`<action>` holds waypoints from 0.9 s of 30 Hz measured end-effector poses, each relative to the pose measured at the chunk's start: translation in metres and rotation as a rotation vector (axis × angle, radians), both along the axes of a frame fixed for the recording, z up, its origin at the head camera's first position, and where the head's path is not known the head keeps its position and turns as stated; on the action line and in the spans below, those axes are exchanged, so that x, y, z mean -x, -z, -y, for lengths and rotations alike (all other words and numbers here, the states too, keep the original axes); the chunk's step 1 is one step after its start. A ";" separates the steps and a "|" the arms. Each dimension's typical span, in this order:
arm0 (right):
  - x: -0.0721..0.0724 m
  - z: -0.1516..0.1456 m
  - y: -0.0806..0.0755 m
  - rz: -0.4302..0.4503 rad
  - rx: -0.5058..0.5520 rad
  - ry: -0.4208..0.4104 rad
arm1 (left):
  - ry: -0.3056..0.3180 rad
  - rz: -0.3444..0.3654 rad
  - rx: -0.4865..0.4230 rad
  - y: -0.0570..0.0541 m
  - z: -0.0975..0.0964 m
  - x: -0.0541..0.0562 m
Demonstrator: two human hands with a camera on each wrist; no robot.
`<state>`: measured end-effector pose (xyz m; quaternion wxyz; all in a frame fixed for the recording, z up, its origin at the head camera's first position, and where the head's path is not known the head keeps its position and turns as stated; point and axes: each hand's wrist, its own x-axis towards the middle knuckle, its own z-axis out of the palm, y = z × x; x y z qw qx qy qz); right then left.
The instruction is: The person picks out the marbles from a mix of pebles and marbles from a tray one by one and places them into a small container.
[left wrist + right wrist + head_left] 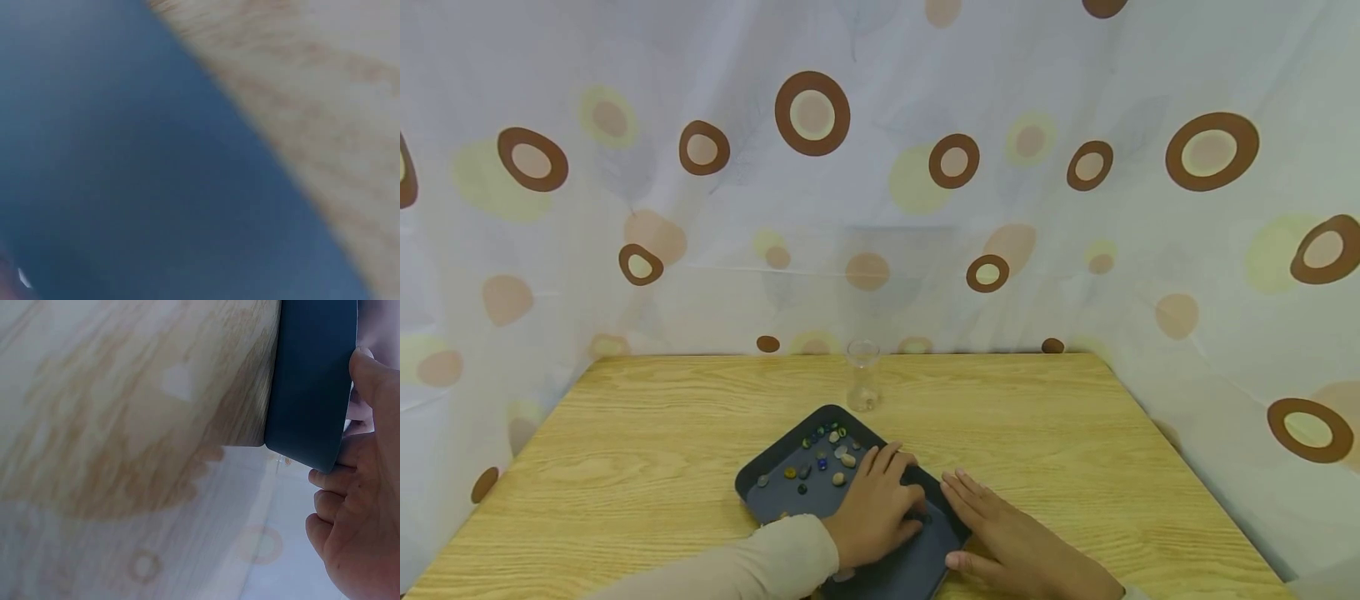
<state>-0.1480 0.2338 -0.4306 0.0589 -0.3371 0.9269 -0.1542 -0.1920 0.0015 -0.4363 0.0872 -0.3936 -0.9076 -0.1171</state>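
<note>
A dark rectangular tray (887, 572) lies at an angle on the table, with several glass marbles and small stones inside. Over its right half is my left hand (876, 508), fingers spread and slightly bent. A small dark marble (927, 518) shows beside its thumb and index finger. Whatever lies beneath the palm is hidden. My right hand (1011, 537) rests at the tray's right edge with its fingers extended; in the right wrist view its thumb (367, 375) touches the rim. The left wrist view is blurred and shows mostly the tray's surface (156, 175).
A clear glass vase (863, 379) with a narrowed middle stands behind the tray, with something small at its bottom. The wooden table (647, 450) extends around the tray. A patterned white curtain (880, 192) hangs along the back and both sides.
</note>
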 end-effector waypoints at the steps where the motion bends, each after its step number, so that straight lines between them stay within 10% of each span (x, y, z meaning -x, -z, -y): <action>1: 0.000 0.000 0.000 0.008 0.003 0.003 | 0.001 -0.008 -0.007 -0.003 0.001 0.001; 9: -0.001 0.000 0.001 -0.022 0.010 0.004 | -0.079 -0.017 -0.194 -0.041 0.011 0.024; 16: 0.000 0.000 0.003 -0.054 0.003 0.006 | -0.186 -0.160 -0.541 -0.068 0.020 0.061; 27: -0.001 0.000 0.001 -0.055 0.002 0.006 | -0.486 0.039 -1.013 -0.065 0.027 0.107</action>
